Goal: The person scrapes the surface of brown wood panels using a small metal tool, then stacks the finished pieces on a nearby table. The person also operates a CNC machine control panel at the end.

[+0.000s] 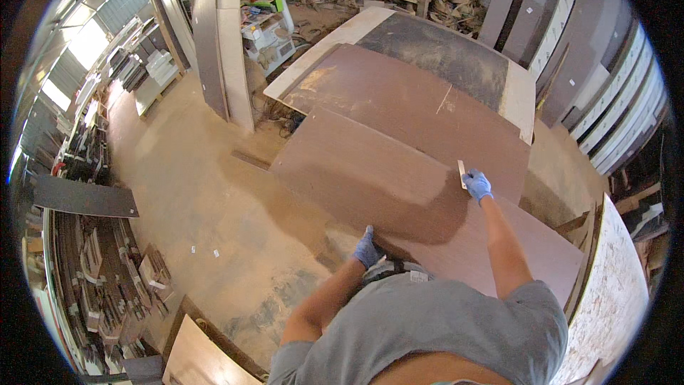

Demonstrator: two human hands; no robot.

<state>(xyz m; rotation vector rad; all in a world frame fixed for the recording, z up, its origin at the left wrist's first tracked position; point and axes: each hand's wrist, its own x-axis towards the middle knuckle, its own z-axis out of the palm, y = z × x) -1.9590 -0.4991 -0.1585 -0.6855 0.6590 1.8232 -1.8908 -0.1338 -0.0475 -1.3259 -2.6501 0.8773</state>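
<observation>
A long brown panel (pixel 356 157) lies in front of me, on top of a larger brown board (pixel 399 93). Over the panel's right part is my right hand (pixel 478 185), in a blue glove. Its fingers are closed on a thin pale strip (pixel 462 173), upright near the panel's far edge; its exact kind is unclear. My left hand (pixel 368 248), also blue-gloved, is close to my waist at the panel's near edge. The thumb points up, while the other fingers are hidden, so I cannot see whether they grip anything.
Behind the panels is a dusty black board (pixel 442 53) with pale borders. Tall boards (pixel 570 43) lean at the right, and a speckled white sheet (pixel 609 292) stands near my right side. Offcuts (pixel 107 278) fill a rack at left. Two boards (pixel 222 57) stand upright on the dusty floor (pixel 192 192).
</observation>
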